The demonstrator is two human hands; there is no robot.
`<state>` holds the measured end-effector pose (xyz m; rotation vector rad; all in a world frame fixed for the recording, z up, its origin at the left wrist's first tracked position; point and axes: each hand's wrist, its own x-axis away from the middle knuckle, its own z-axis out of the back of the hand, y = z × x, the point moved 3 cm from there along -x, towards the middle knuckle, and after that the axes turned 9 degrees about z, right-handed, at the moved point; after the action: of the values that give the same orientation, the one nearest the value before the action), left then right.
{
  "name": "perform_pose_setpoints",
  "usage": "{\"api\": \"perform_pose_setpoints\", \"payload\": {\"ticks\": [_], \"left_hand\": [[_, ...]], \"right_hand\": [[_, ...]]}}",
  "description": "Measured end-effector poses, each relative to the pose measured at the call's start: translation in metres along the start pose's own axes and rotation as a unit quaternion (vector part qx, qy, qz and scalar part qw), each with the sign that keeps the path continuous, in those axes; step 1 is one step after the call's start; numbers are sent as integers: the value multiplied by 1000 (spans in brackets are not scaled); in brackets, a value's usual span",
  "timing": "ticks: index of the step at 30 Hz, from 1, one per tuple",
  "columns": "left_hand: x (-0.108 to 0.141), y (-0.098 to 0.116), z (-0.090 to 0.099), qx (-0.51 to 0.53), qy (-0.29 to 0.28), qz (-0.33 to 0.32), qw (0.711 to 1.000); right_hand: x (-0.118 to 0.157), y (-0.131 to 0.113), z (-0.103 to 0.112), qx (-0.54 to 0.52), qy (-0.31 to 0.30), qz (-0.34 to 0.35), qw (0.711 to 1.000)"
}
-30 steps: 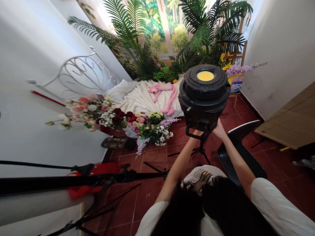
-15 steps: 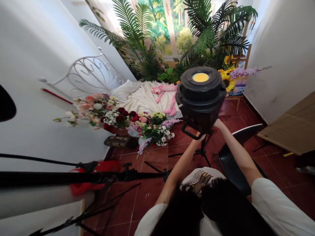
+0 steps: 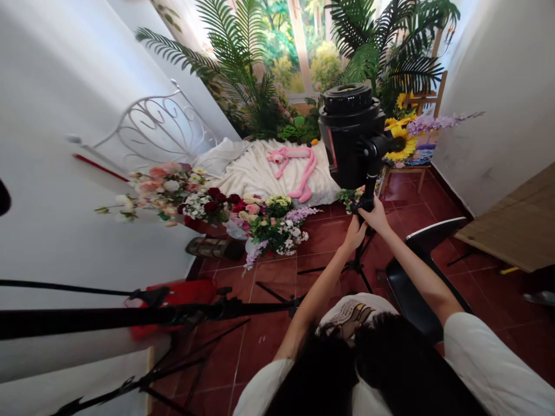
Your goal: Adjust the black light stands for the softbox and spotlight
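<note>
A black studio light stands in front of me on a tripod light stand. Its bracket is on the right side, and its round front end points up and slightly away. My left hand is closed around the upper pole of the stand, just under the mount. Slightly higher, my right hand grips the stand by the black mount joint. Some of the fingers on both hands are hidden.
Artificial flowers and a white metal headboard are at the left. A pink plush toy lies on a cream blanket. A black chair stands at right; a black boom pole crosses the lower left.
The studio light has swivelled, so its yellow front face has turned mostly out of sight and its side bracket shows. Both hands, partly hidden behind it before, now show on the stand.
</note>
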<state>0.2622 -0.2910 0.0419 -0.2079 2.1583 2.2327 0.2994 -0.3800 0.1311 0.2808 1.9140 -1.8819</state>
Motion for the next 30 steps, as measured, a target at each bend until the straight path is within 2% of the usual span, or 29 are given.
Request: {"api": "perform_pose_setpoints", "payload": {"ticks": [3, 7, 10, 14, 19, 23, 27, 30], "left_hand": [[-4, -2, -2, -7, 9, 1, 1000], [-11, -3, 1, -4, 9, 22, 1000], [-14, 1, 5, 1, -2, 35, 999], [-16, 13, 7, 0, -12, 39, 999], [-24, 28, 3, 1, -20, 17, 1000], [-34, 33, -3, 26, -16, 24, 999], [-37, 37, -8, 71, -51, 52, 995], [-36, 40, -6, 116, -55, 59, 990]], "right_hand": [[-10, 5, -2, 26, 19, 31, 999], [-7, 4, -13, 46, 94, 49, 993], [-6, -1, -18, 54, 115, 55, 990], [-18, -16, -18, 73, 133, 81, 985], [-44, -47, -20, 78, 134, 130, 979], [-60, -73, -21, 102, 129, 177, 970], [-67, -83, -18, 114, 111, 182, 971], [-69, -87, -15, 113, 78, 182, 974]]}}
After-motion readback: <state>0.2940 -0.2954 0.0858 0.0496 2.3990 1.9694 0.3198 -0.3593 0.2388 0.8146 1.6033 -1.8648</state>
